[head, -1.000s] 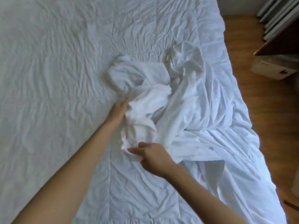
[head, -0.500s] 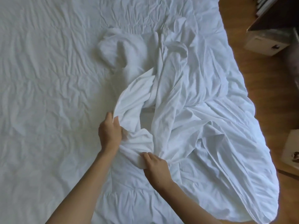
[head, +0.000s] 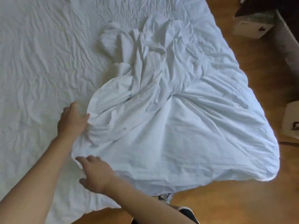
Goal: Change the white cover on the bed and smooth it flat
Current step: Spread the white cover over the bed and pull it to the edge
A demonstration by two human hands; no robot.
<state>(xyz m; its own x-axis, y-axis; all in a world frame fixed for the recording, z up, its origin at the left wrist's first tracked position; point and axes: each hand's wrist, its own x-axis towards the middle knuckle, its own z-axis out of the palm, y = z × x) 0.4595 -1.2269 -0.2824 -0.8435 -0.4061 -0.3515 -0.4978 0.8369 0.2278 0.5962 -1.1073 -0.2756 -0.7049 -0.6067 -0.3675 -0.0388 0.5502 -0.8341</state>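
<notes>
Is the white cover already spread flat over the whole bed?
No, the crumpled white fabric cover lies bunched in folds at one corner of the bed.

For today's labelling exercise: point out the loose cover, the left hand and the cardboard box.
Loose cover [head: 169,126], head view, its flat middle.
Left hand [head: 72,121], head view, its back.
Cardboard box [head: 249,27], head view, its pale side.
</notes>
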